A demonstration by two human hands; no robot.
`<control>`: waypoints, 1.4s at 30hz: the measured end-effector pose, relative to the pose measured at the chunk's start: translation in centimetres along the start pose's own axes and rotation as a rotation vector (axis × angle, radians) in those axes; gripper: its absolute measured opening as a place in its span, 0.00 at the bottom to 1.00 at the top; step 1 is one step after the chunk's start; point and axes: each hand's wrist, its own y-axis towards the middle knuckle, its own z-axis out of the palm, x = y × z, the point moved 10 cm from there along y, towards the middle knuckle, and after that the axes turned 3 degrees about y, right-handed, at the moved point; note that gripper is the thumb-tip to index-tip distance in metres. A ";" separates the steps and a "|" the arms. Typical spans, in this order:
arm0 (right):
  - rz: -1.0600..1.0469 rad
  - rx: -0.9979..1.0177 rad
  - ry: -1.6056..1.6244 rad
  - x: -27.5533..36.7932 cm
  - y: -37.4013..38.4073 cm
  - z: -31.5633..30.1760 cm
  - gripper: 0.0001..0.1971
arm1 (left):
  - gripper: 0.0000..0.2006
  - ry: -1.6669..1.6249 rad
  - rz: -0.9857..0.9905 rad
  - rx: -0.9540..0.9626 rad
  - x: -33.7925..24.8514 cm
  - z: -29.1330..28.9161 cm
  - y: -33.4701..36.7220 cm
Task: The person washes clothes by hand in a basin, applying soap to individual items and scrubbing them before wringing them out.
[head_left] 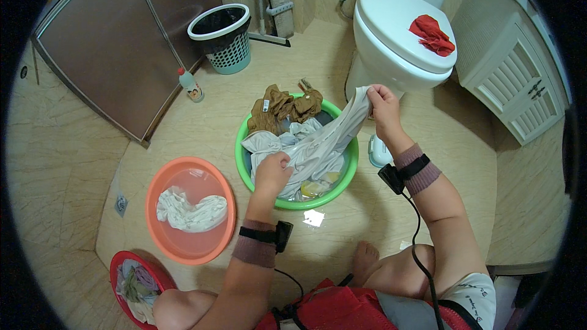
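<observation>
At right of the frame's centre, I see over my remote feed the right hand [385, 110] pinching one end of a pale grey cloth [333, 137]. This cloth slopes down into the green basin [299, 205], in the middle. There the left hand [273, 174], fingers curled, touches the cloth; whether it grips, I cannot tell. Brown clothes [281, 105] lie at the basin's upper side; an orange basin [189, 174] stands lower left.
</observation>
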 end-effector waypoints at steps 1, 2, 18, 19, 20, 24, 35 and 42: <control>-0.003 0.004 0.016 0.0 -0.1 0.1 0.06 | 0.18 -0.006 0.068 -0.055 -0.6 0.1 -0.3; -0.006 0.009 0.033 0.0 -0.2 0.3 0.06 | 0.18 0.043 0.084 -0.089 -0.6 0.6 -0.9; -0.157 -0.034 -0.030 6.9 0.1 -0.7 0.08 | 0.09 -0.810 0.215 -0.520 -7.1 -17.9 -2.6; -0.266 -0.061 0.003 10.2 -0.5 -0.4 0.08 | 0.09 -0.808 0.269 -0.570 -9.0 -19.7 -3.9; -0.361 -0.071 0.061 13.4 -1.5 0.0 0.08 | 0.09 -0.804 0.329 -0.621 -11.3 -21.2 -5.2; -0.576 -0.031 0.211 17.6 -4.0 1.8 0.08 | 0.10 -0.910 0.349 -0.570 -10.4 -20.4 -4.9; -0.395 0.944 -0.900 -9.9 -9.9 9.9 0.06 | 0.27 0.308 -0.006 0.129 0.7 2.6 0.1; -0.293 1.410 -1.342 -18.9 -15.1 10.3 0.09 | 0.32 0.394 -0.116 0.402 1.0 6.1 -0.4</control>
